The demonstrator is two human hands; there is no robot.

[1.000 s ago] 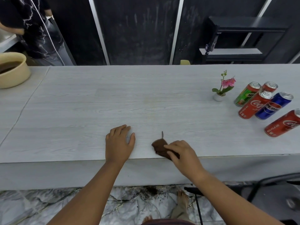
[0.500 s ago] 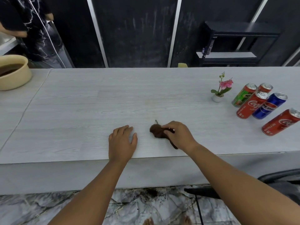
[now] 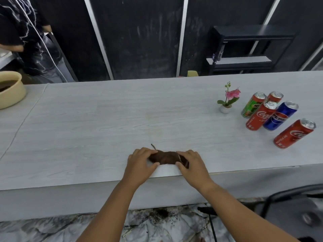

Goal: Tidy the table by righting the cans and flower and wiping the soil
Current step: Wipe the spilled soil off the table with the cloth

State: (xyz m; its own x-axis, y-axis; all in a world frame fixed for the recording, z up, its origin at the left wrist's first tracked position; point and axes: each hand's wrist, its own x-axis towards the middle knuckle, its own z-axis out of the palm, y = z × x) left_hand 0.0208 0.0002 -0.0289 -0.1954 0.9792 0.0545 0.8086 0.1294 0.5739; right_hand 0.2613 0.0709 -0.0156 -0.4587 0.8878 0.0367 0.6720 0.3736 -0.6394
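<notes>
Low in the middle of the frame, a brown cloth is gripped on the worktop by the left hand and right hand. It looks soft and light; its ends are best held.

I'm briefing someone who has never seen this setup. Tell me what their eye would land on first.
First, both hands, left hand and right hand, gripping a brown cloth at the near edge of the pale table. Next, the bright cans standing clustered at far right, beside a small pink potted flower. A tan bowl sits at far left.
</notes>
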